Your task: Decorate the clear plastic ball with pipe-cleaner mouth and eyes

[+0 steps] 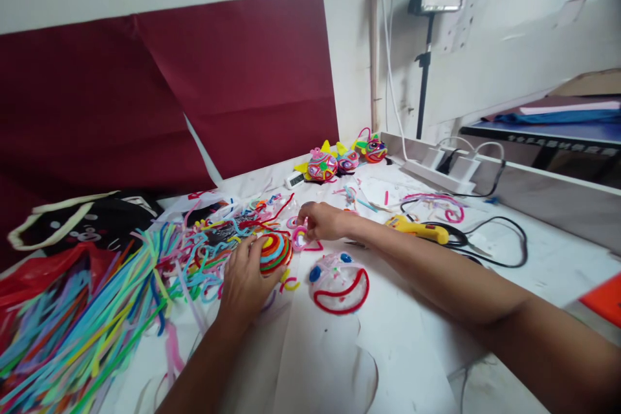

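A: Dome of coiled multicoloured pipe cleaners, striped red, orange, green and blue (pixel 274 250), sits on the white worktop (pixel 412 349), mid-frame, just left of centre.

B: Which hand has it?

A: Left hand (pixel 245 281). Palm lies against the dome's near-left side, fingers curled over it, a loose cupping grip. Can't tell how firmly it presses.

B: Right hand?

A: Right hand (pixel 321 220) is just beyond and to the right of the dome. Fingertips are pinched nearly closed on a small pink pipe-cleaner loop (pixel 299 238), which hangs right at the dome's right edge. Touching or just apart, can't tell.

B: So the key relation?

A: Loop lies right of the dome, on the side away from the left palm. The right hand is nearer the loop, the left nearer the dome. The dome is round, so it has no real long axis.

B: Around them?

A: Clear face piece with a red pipe-cleaner mouth and blue eyes (pixel 339 283) lies near the dome, to its right and closer to the camera. Big loose heap of coloured pipe cleaners (pixel 92 310) fills the left side. Yellow glue gun (pixel 418 228) lies behind the right forearm, with a black cable. Three finished colourful pipe-cleaner figures (pixel 345 159) stand at the back by the wall, and a white power strip (pixel 439 171) is to their right.
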Tool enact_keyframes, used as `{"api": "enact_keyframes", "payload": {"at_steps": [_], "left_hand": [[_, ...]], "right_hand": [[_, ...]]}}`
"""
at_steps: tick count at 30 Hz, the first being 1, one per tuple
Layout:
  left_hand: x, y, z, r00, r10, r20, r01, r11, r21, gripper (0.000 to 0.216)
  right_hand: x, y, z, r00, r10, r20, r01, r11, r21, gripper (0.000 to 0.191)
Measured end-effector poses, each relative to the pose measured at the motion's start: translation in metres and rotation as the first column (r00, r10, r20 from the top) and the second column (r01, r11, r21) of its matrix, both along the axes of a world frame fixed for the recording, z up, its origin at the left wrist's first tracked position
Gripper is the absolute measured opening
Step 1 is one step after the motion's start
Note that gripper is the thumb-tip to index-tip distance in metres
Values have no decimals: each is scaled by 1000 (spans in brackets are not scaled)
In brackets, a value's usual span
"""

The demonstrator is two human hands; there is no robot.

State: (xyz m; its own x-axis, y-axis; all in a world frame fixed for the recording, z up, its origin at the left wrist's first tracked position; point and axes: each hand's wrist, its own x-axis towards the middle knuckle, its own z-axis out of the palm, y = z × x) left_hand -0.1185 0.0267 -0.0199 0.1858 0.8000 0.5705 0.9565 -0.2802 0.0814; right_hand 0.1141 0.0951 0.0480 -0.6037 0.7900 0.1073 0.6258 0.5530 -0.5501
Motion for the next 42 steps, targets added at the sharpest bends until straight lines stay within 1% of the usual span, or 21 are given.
{"api": "enact_keyframes", "payload": {"at_steps": [2, 5, 9, 11, 16, 21, 28, 33, 38, 42], "left_hand": [[0, 0, -6, 1000, -1, -21, 1, 1000, -5, 59], [0, 1, -8, 1000, -12, -20, 12, 1000, 1, 62], [-1, 2, -8, 998, -13, 62, 14, 1000, -15, 71], [-1, 2, -8, 995, 6, 103, 0, 998, -55, 76], [-1, 4, -4, 982, 82, 173, -45, 978, -204, 82], [0, 7, 2, 961, 105, 254, -31, 960, -279, 84], [-2, 12, 4, 949, 140, 283, -63, 963, -263, 84], [-3, 16, 6, 936, 213, 280, -153, 963, -222, 91], [-11, 24, 4, 928, 211, 308, -166, 972, -164, 95], [-18, 29, -2, 930, 205, 306, -133, 962, -238, 96]], "right_hand": [[-2, -2, 0, 999, 17, 27, -17, 1000, -4, 34], [-4, -5, 1, 998, 38, 54, -38, 999, 1, 31], [-4, -5, 2, 998, 30, 61, -31, 999, 20, 32], [-3, -5, 2, 998, 28, 58, -29, 999, 25, 33], [-1, -4, 4, 999, 30, 42, -31, 999, 32, 33], [1, -4, 8, 999, 29, 16, -30, 999, 40, 31], [5, -8, 16, 1000, 30, -5, -30, 998, 49, 28], [6, -8, 19, 999, 31, -29, -29, 998, 62, 27], [7, -8, 21, 998, 42, -48, -38, 997, 73, 25], [8, -10, 23, 996, 56, -64, -51, 995, 82, 24]]}}
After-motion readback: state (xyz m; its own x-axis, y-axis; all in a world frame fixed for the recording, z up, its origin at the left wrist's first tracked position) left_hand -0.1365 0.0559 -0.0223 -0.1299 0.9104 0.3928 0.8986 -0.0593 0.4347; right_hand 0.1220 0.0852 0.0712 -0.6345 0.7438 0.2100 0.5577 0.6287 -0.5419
